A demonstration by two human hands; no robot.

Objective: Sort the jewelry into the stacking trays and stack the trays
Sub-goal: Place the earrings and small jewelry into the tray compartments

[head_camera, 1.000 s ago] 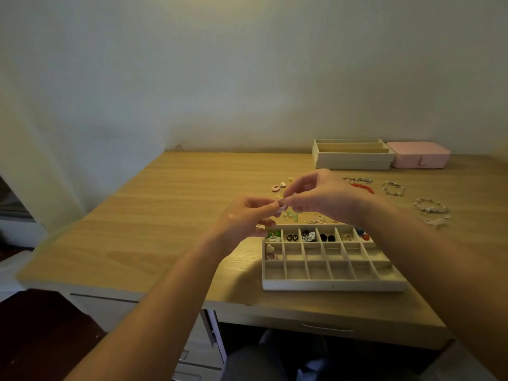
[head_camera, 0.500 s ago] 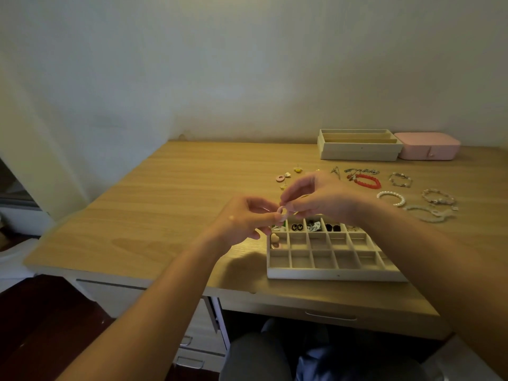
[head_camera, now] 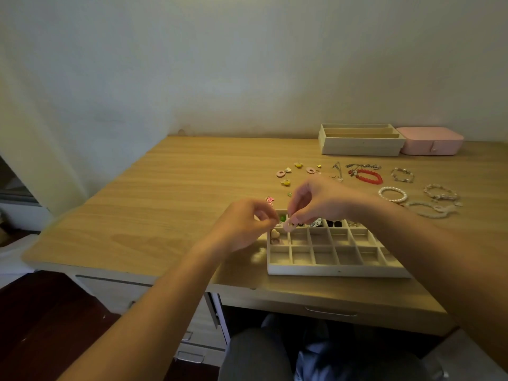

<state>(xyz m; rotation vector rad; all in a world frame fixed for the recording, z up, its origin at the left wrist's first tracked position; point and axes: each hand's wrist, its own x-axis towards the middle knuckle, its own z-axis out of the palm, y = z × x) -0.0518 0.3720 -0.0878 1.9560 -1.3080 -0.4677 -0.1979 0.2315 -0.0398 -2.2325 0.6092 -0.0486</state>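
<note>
A white compartment tray (head_camera: pixel 338 268) lies near the desk's front edge. Its back row holds small earrings, and a cream heart piece (head_camera: pixel 275 233) sits in a left cell. My right hand (head_camera: pixel 319 200) pinches a pale pink earring (head_camera: pixel 290 226) just above the tray's back-left cells. My left hand (head_camera: pixel 243 225) hovers at the tray's left edge with thumb and forefinger pressed together; I see nothing between them. Loose pink earrings (head_camera: pixel 281 173), yellow studs (head_camera: pixel 286 183), a red bracelet (head_camera: pixel 369 176) and a pearl bracelet (head_camera: pixel 392 194) lie behind the tray.
Stacked white trays (head_camera: pixel 360 147) and a pink jewelry box (head_camera: pixel 431 144) stand at the back right by the wall. Silver and clear bracelets (head_camera: pixel 439 193) lie at the right. A tiny pink bow piece (head_camera: pixel 269 200) sits left of my right hand. Desk drawers are below.
My hands, joined on the small pink piece before, have drawn slightly apart. The right hand now holds the piece alone, lower over the tray's back-left cells.
</note>
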